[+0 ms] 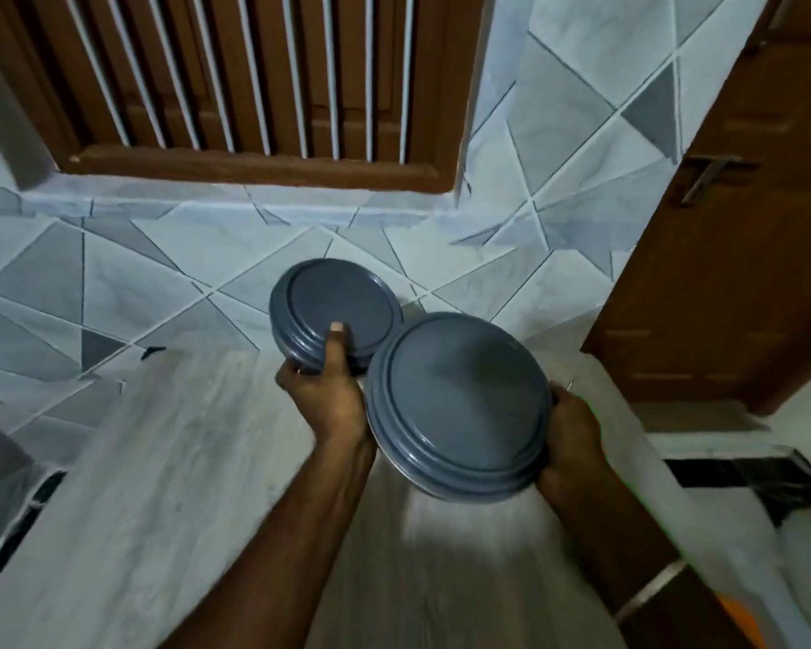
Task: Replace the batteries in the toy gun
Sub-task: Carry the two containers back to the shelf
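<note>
No toy gun and no batteries show in this view. My left hand (326, 391) grips the near rim of a smaller round grey-blue lidded container (335, 304), thumb lying on its lid. My right hand (570, 442) holds the right edge of a larger grey-blue lidded container (460, 405). Both containers are tilted toward me and lifted above a pale wood-grain tabletop (183, 484). The larger one overlaps the smaller one's lower right edge.
A tiled wall (160, 274) with grey triangle patterns rises behind the tabletop. A brown wooden window frame with white bars (254, 86) is above. A brown wooden door (731, 227) stands at the right. Black-edged white floor tiles (745, 470) lie lower right.
</note>
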`<action>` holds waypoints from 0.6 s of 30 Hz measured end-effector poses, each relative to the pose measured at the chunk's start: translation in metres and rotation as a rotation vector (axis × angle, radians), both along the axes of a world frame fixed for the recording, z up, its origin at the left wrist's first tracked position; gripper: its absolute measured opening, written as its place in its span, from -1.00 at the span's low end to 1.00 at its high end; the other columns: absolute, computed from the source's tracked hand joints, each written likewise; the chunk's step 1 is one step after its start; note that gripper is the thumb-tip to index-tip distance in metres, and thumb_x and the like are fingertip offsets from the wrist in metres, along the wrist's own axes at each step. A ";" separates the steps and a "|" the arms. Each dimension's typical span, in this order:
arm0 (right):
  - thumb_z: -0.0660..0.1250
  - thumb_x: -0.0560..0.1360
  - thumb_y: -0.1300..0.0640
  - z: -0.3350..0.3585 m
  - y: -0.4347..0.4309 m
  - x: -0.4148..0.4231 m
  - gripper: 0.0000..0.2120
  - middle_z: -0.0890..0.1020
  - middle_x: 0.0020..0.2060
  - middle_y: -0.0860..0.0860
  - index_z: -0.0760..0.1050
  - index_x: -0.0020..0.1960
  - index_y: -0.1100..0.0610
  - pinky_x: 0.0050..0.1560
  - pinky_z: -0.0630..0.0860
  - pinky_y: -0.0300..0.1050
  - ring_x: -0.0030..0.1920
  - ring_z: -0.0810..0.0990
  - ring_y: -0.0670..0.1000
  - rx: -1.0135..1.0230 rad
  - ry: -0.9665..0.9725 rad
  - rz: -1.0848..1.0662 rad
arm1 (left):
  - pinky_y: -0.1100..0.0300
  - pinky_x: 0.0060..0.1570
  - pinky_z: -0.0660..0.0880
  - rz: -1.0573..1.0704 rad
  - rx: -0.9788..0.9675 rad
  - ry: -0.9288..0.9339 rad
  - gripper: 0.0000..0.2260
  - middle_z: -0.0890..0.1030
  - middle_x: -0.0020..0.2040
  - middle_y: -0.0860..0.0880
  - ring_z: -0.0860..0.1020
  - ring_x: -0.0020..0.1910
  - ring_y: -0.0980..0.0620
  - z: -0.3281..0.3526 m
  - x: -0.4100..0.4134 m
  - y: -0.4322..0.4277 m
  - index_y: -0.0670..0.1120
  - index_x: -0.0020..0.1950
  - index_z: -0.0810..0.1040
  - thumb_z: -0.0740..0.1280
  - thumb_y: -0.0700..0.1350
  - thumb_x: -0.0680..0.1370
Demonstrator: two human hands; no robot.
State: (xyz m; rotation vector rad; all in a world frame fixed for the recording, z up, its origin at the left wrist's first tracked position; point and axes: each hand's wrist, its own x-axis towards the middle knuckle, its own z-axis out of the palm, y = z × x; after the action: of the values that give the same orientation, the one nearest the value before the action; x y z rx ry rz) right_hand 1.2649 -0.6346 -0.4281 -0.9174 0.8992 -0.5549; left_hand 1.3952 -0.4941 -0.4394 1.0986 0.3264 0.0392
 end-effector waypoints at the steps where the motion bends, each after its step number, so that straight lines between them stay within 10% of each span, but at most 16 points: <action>1: 0.06 0.67 0.11 0.015 0.000 -0.002 -0.67 0.64 -0.20 0.09 0.54 -0.10 0.17 -0.19 0.49 -0.07 -0.13 0.56 0.14 -0.006 0.013 0.002 | -0.10 0.15 0.61 0.003 0.003 0.026 -0.43 0.62 0.17 -0.14 0.66 0.07 -0.08 0.010 -0.002 0.000 -0.18 0.31 0.39 0.54 0.02 0.45; 6: 0.17 0.61 0.07 0.072 -0.008 0.001 -0.69 0.65 0.10 0.20 0.59 0.16 0.22 -0.07 0.55 0.00 0.12 0.58 0.27 -0.016 0.079 -0.015 | -0.11 0.12 0.63 0.003 -0.036 0.078 -0.46 0.64 0.15 -0.12 0.67 0.05 -0.06 0.062 -0.003 -0.002 -0.19 0.30 0.42 0.53 0.01 0.45; 12: 0.14 0.61 0.14 0.109 -0.025 0.008 -0.73 0.66 -0.17 0.08 0.59 -0.09 0.16 -0.34 0.51 -0.18 -0.18 0.61 0.10 -0.041 0.090 -0.021 | -0.06 0.11 0.64 0.002 -0.078 0.059 -0.45 0.66 0.16 -0.09 0.68 0.06 -0.03 0.101 0.007 -0.019 -0.16 0.31 0.44 0.54 0.00 0.42; 18: 0.10 0.63 0.11 0.118 -0.053 0.008 -0.70 0.67 -0.09 0.08 0.60 -0.04 0.13 -0.23 0.53 -0.13 -0.05 0.61 0.13 -0.050 0.074 0.037 | 0.05 0.07 0.65 0.025 -0.084 0.066 -0.46 0.63 0.17 -0.09 0.67 0.06 -0.03 0.118 0.001 -0.041 -0.16 0.34 0.41 0.52 -0.01 0.47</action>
State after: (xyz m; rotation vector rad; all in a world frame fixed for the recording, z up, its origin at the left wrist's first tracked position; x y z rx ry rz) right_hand 1.2728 -0.6877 -0.3102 -1.0031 0.9363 -0.5166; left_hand 1.3960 -0.5351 -0.3217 1.0138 0.3982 0.0113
